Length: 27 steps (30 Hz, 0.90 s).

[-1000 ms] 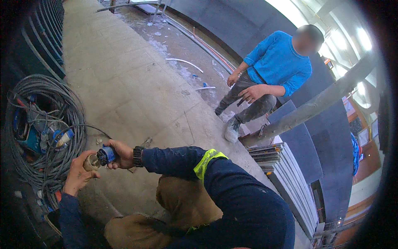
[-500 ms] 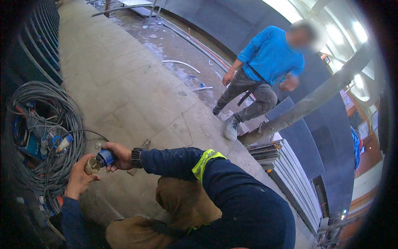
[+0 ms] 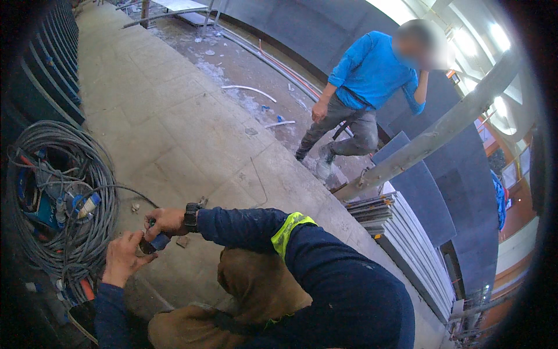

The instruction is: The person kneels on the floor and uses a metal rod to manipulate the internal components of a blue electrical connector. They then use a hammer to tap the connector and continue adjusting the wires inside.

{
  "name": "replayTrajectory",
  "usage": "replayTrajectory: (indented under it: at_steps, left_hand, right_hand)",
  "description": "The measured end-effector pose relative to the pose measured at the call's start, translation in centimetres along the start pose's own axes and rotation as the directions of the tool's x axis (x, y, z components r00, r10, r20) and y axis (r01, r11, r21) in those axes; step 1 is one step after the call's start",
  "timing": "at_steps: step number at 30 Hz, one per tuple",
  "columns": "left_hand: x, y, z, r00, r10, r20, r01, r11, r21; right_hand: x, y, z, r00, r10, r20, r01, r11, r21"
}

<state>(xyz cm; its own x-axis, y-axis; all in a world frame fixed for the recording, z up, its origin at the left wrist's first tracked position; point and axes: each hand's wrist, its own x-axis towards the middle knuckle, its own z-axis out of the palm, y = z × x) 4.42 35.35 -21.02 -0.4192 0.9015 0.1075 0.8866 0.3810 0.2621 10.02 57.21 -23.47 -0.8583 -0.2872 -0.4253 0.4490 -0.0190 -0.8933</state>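
The person's left hand (image 3: pixel 121 259) and right hand (image 3: pixel 167 222) meet over the pale, dusty stone paving (image 3: pixel 192 134), with a short blue-and-dark plastic cylinder (image 3: pixel 161 241) between them. The left thumb and forefinger are parted only by the width of its dark end, curving around either side, seemingly to steady it. The right fingers are bent closely over the blue part from above, probably so one hand can brace while the other guides. A tiny dark-green piece (image 3: pixel 152 221) shows at the right fingertips; it is too small to identify, and what the palms cover cannot be told.

Beyond the left fingers, to their left, lies a large coil of grey rubber cable (image 3: pixel 106 160), its loops heaped around a yellow-and-blue plastic plug (image 3: pixel 89 205) and a teal box-like object (image 3: pixel 43 203). One thin dark cable strand (image 3: pixel 138 189) leads from the heap towards the right knuckles, perhaps left slack so the hands can work freely; whether it joins the cylinder is hidden.
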Motion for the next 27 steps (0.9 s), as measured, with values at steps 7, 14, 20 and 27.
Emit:
replayTrajectory:
  at_steps: [7, 14, 20, 27]
  left_hand:
    - [-0.5, 0.4, 1.1, 0.996, 0.073, 0.056, -0.075, 0.996, 0.046]
    - [-0.4, 0.7, 1.3, 0.975, 0.059, 0.216, -0.087, 0.989, 0.122]
    - [-0.2, 0.9, 3.2, 0.980, 0.112, 0.163, -0.139, 0.977, 0.162]
    - [-0.6, 0.4, 1.5, 0.991, 0.135, 0.025, -0.137, 0.956, 0.259]
  right_hand:
    - [0.6, 0.5, -0.3, 0.998, -0.013, 0.056, 0.040, 0.858, -0.513]
    - [0.7, 0.3, 0.8, 0.988, 0.102, 0.119, -0.007, 0.786, -0.618]
    - [4.5, 6.3, -0.5, 0.995, -0.066, 0.080, 0.103, 0.638, -0.763]
    - [-1.4, -2.3, 2.8, 0.980, 0.198, 0.027, -0.117, 0.678, -0.725]
